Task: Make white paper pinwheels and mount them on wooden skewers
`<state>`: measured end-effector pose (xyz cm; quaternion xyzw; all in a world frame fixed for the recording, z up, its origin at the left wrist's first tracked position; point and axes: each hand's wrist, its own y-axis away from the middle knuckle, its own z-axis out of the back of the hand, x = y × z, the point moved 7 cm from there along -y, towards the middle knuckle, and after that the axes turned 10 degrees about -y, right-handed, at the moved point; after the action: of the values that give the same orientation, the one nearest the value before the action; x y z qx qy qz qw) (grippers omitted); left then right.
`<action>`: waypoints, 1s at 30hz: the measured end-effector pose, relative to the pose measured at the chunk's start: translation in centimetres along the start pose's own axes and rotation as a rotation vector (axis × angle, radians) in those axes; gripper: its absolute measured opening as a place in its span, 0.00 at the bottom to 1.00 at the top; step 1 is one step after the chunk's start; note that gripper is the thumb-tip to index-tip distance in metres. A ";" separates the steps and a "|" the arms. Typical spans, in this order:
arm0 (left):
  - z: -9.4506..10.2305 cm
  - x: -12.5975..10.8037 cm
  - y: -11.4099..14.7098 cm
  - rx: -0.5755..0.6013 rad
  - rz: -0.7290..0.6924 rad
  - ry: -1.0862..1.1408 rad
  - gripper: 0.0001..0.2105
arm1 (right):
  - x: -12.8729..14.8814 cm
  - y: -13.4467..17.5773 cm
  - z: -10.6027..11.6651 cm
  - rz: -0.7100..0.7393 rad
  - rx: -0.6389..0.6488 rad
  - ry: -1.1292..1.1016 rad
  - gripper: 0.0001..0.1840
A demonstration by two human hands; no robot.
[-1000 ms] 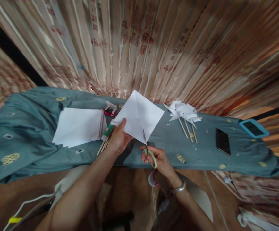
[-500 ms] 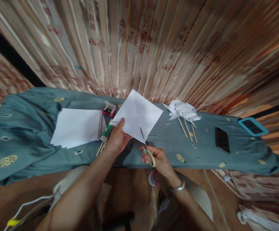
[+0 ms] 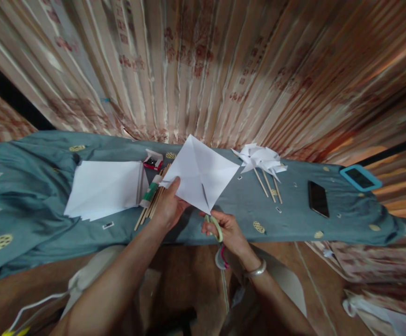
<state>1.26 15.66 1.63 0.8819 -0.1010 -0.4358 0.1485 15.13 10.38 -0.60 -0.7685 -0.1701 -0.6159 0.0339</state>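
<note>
A square sheet of white paper (image 3: 203,165) with fold creases is raised over the table, one corner pointing toward me. My left hand (image 3: 171,203) pinches its left corner, thumb on top. My right hand (image 3: 224,228) is closed around the pale green handles of the scissors (image 3: 218,228). A dark slit runs up from the near corner toward the sheet's middle, with the scissors at that corner; how much of the blades is hidden by the paper I cannot tell. Beneath my left hand lie wooden sticks (image 3: 143,215) and a green-and-white roll (image 3: 150,192).
A stack of white paper (image 3: 103,189) lies at left, beside a small open red box (image 3: 153,161) of dark bits. Several paper pinwheels (image 3: 261,158) on sticks lie right of the sheet. Farther right are a black phone (image 3: 318,198) and a blue-framed device (image 3: 360,178).
The scissors' handles have come closer together, and less blade shows above the paper. A slit now shows at the near corner. The view has shifted slightly.
</note>
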 end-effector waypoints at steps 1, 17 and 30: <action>0.0 0.0 0.0 0.001 -0.001 0.000 0.11 | -0.1 0.0 0.0 -0.004 -0.008 -0.003 0.21; -0.6 0.1 0.4 0.026 -0.002 -0.032 0.12 | 0.8 -0.2 -0.3 0.028 0.008 0.037 0.21; -0.5 0.3 0.4 0.036 -0.013 -0.048 0.11 | 0.8 -0.1 -0.2 0.000 -0.013 0.021 0.20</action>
<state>1.81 15.34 1.86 0.8743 -0.1066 -0.4561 0.1275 15.02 10.61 0.21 -0.7622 -0.1657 -0.6250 0.0307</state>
